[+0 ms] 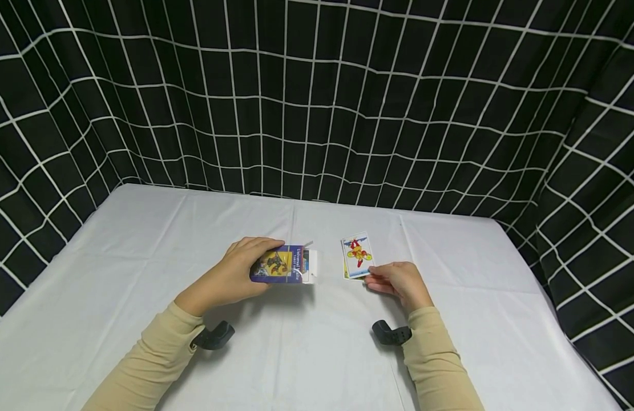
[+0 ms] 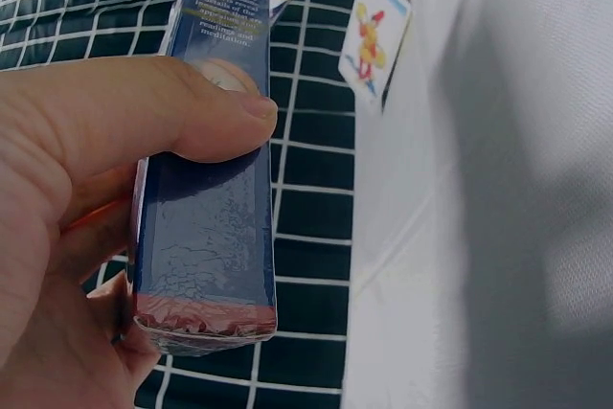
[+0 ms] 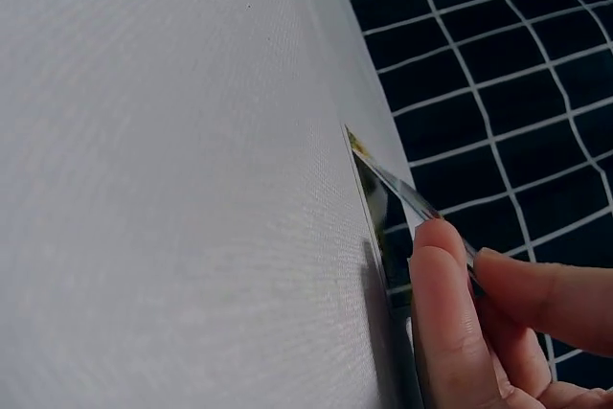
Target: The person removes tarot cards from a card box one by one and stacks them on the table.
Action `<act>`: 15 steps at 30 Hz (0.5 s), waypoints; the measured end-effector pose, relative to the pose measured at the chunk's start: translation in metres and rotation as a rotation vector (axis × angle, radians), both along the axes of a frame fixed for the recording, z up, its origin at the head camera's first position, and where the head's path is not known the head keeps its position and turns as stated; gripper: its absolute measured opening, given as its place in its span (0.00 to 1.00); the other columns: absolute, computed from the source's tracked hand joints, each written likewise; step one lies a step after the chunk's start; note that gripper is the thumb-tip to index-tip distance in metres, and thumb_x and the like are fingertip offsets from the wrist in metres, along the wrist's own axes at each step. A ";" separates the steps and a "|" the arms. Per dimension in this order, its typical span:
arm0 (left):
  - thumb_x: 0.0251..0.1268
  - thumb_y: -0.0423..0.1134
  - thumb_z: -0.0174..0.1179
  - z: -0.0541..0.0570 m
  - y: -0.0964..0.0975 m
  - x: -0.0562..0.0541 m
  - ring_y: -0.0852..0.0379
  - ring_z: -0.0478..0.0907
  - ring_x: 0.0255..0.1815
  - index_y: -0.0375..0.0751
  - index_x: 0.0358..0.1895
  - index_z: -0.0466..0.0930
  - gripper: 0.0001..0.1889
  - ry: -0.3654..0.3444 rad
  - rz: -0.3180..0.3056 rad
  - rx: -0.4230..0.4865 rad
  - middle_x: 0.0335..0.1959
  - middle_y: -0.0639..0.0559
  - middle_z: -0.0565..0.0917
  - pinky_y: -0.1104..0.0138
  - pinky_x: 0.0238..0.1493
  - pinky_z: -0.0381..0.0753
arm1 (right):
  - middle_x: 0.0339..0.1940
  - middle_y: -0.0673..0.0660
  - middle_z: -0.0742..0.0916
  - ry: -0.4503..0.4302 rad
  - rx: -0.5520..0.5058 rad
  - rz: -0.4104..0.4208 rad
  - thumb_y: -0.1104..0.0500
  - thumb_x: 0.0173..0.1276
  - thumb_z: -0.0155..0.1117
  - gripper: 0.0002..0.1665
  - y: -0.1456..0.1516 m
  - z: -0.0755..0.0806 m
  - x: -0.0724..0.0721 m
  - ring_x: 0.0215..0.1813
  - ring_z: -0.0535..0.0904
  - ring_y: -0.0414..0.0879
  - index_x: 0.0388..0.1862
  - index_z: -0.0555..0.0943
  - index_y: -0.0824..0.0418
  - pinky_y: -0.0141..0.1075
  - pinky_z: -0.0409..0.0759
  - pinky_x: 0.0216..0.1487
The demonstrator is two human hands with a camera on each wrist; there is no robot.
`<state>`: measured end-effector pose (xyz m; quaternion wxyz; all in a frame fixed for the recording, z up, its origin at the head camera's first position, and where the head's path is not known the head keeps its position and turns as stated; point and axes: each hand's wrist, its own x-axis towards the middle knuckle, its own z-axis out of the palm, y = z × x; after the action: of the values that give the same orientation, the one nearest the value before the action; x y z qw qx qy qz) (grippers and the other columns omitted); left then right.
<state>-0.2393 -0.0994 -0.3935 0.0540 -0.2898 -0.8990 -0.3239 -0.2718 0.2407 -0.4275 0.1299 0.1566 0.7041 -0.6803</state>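
My left hand (image 1: 234, 279) grips a blue tarot card box (image 1: 277, 265) with a yellow picture on its front. In the left wrist view the thumb lies across the narrow side of the box (image 2: 206, 237). The right end of the box stands open, its white flap (image 1: 314, 266) out and a card edge showing inside. My right hand (image 1: 403, 281) pinches a white-bordered card (image 1: 356, 254) with a red and yellow figure by its lower right corner. Another card (image 3: 374, 198) lies beneath it on the cloth, and the held card is tilted up from it.
A white cloth (image 1: 157, 251) with fold creases covers the table. Black curtains with a white grid (image 1: 317, 103) stand behind the table and along both sides. A black wrist camera (image 1: 214, 337) is strapped to the left wrist, another (image 1: 391, 334) to the right.
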 end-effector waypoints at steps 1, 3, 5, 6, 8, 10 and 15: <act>0.47 0.33 0.72 0.000 0.000 0.000 0.45 0.68 0.68 0.43 0.70 0.70 0.40 0.000 0.000 -0.001 0.68 0.46 0.76 0.47 0.69 0.62 | 0.19 0.53 0.87 -0.003 0.003 -0.006 0.69 0.68 0.59 0.04 0.000 0.000 0.000 0.25 0.86 0.38 0.40 0.76 0.71 0.28 0.85 0.33; 0.47 0.33 0.72 0.000 0.000 0.000 0.45 0.68 0.68 0.43 0.70 0.70 0.40 0.002 0.000 -0.003 0.68 0.46 0.76 0.47 0.69 0.62 | 0.19 0.53 0.87 -0.004 0.002 -0.008 0.69 0.69 0.59 0.05 0.000 0.001 0.000 0.25 0.86 0.38 0.41 0.76 0.71 0.29 0.85 0.33; 0.47 0.33 0.72 0.000 0.000 0.000 0.45 0.69 0.68 0.43 0.70 0.70 0.40 0.004 0.000 -0.003 0.68 0.46 0.76 0.47 0.69 0.62 | 0.20 0.53 0.87 0.000 -0.004 -0.005 0.69 0.70 0.58 0.06 0.000 0.001 0.000 0.26 0.86 0.38 0.43 0.76 0.72 0.29 0.85 0.34; 0.47 0.33 0.72 0.000 0.000 -0.001 0.46 0.69 0.68 0.43 0.70 0.70 0.40 0.006 0.000 -0.004 0.67 0.46 0.76 0.47 0.69 0.62 | 0.20 0.53 0.87 0.002 -0.004 -0.002 0.68 0.70 0.58 0.07 0.001 0.001 0.000 0.26 0.86 0.38 0.44 0.76 0.73 0.29 0.85 0.34; 0.47 0.33 0.72 -0.001 0.000 -0.001 0.46 0.69 0.67 0.43 0.69 0.70 0.40 0.009 0.000 -0.005 0.67 0.46 0.76 0.47 0.69 0.63 | 0.20 0.53 0.87 0.003 -0.002 -0.006 0.68 0.70 0.58 0.09 0.001 0.001 0.000 0.26 0.86 0.38 0.45 0.75 0.73 0.29 0.85 0.34; 0.47 0.33 0.72 0.000 0.000 -0.001 0.46 0.69 0.67 0.43 0.69 0.70 0.40 0.011 0.000 -0.007 0.67 0.46 0.76 0.47 0.68 0.63 | 0.20 0.53 0.87 0.004 0.001 -0.008 0.67 0.71 0.58 0.10 0.001 0.001 0.000 0.26 0.86 0.38 0.46 0.75 0.73 0.29 0.85 0.34; 0.47 0.33 0.72 0.000 0.000 -0.001 0.46 0.69 0.67 0.43 0.69 0.70 0.40 0.010 0.002 -0.010 0.67 0.46 0.76 0.47 0.68 0.63 | 0.19 0.52 0.87 0.007 0.025 -0.031 0.67 0.70 0.57 0.10 0.001 -0.001 -0.001 0.24 0.86 0.38 0.46 0.75 0.73 0.28 0.85 0.33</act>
<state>-0.2400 -0.0994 -0.3938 0.0575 -0.2909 -0.9006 -0.3178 -0.2730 0.2419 -0.4286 0.1151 0.1666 0.7106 -0.6738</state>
